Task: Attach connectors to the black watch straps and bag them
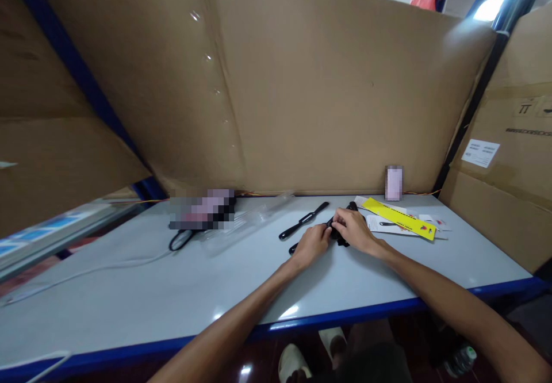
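Both of my hands meet over a dark piece on the white worktop (241, 279). My left hand (311, 241) is closed, its thumb and fingers pinching a long black part (294, 249) whose rounded end sticks out on the left. My right hand (352, 229) is closed on the same dark piece from the other side. Between and under the fingers most of it is hidden, so its exact kind cannot be made out. Just beyond the left hand lies a slim black plastic piece (303, 222) with an oblong slot in its middle.
Right of my hands lie a yellow card (401, 219) and white printed cards (390, 226). Clear plastic packaging (254, 222) and a black loop (180, 240) with a blurred item are on the left. A phone-like object (394, 183) leans against the cardboard wall (302, 95).
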Available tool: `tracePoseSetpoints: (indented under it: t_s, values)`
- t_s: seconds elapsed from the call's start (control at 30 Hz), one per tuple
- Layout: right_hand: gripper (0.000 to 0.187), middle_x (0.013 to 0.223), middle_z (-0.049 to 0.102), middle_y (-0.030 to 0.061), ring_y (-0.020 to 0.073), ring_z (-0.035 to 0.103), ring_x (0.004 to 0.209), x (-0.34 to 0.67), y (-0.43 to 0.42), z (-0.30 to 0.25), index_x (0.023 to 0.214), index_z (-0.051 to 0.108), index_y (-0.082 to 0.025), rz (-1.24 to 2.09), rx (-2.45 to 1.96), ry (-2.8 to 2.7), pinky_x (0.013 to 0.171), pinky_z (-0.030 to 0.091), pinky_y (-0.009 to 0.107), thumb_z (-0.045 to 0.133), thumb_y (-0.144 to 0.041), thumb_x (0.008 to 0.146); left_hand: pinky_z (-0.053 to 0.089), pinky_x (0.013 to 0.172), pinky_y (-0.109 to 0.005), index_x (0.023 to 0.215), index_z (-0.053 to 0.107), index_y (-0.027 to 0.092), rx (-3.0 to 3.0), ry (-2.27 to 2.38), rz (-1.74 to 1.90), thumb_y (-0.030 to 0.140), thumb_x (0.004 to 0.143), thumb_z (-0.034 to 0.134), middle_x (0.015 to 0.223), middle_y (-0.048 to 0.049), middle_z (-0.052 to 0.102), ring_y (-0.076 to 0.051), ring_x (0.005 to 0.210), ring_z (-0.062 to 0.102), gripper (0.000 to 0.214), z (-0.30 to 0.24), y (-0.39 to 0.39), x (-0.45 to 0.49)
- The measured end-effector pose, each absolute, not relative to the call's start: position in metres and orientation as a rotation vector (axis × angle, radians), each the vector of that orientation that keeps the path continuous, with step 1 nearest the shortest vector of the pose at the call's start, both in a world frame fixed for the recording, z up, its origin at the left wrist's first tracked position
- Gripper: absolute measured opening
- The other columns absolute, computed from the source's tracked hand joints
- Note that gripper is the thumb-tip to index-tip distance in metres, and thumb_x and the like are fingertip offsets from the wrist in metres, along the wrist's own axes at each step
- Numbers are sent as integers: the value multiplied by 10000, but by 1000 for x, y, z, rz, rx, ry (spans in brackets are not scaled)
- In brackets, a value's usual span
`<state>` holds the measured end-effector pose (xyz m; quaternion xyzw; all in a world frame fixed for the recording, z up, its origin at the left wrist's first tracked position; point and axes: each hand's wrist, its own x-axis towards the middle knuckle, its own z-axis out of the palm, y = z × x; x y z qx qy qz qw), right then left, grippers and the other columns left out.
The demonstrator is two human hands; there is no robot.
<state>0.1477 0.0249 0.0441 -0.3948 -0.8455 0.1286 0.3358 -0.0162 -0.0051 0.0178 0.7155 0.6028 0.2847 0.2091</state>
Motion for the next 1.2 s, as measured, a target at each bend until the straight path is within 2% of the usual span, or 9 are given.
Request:
tracePoseSetpoints:
  t_s: [0.23,0.37,0.5,0.6,0.7,0.8,0.9,1.07,1.2]
  values:
    - [240,853,620,15,171,578,792,150,29,42,778,613,-202,274,-955,-2256,738,413,269,565,33,776,338,664,-283,782,701,143,1960,1680,818,245,972,456,821,-124,741,-213,749,625,327,16,-1,-15]
    - [253,883,593,18,157,585,795,149,29,40,753,617,-197,366,-930,-2219,761,446,267,541,44,738,322,645,-285,755,694,134,1922,1674,853,233,960,466,762,-105,718,-199,698,587,322,15,1,-15]
    - [143,910,626,15,147,597,755,146,29,40,852,611,-198,448,-989,-2095,716,465,266,682,-100,776,304,618,-285,710,675,138,1902,1687,878,257,966,462,693,-78,679,-184,651,545,354,17,1,-16]
    - [112,766,647,-10,158,610,712,144,29,40,895,606,-204,467,-1122,-2040,673,441,263,704,-232,850,313,631,-288,726,677,134,1921,1690,853,256,971,448,723,-91,692,-186,667,551,356,18,-1,-16]
    - [91,688,639,-24,154,619,684,145,30,39,852,604,-204,525,-1160,-2086,662,422,252,684,-161,854,319,651,-293,771,688,129,1955,1706,805,252,970,446,773,-110,713,-192,700,571,336,19,-3,-15]
    - [166,731,642,-17,153,615,713,146,31,36,852,609,-200,485,-1046,-2148,688,429,247,630,-39,816,322,662,-295,792,689,130,1974,1715,788,257,973,433,795,-113,718,-196,722,581,339,20,-4,-15]
    - [255,829,638,15,169,599,790,148,32,35,836,628,-197,309,-919,-2228,740,430,262,546,37,777,325,652,-294,754,673,136,1951,1693,817,257,963,426,736,-88,689,-192,696,570,346,20,-3,-15]
    - [304,872,607,37,182,590,840,150,33,35,789,648,-195,264,-860,-2246,774,435,278,464,47,773,312,615,-292,697,643,151,1852,1644,862,263,945,435,627,-38,611,-177,616,528,342,20,-2,-14]
    - [231,900,634,26,158,606,801,148,34,37,844,633,-193,438,-911,-2109,739,455,261,535,-2,759,295,603,-284,675,632,154,1835,1634,900,249,942,456,613,-31,605,-171,607,519,334,20,-2,-14]
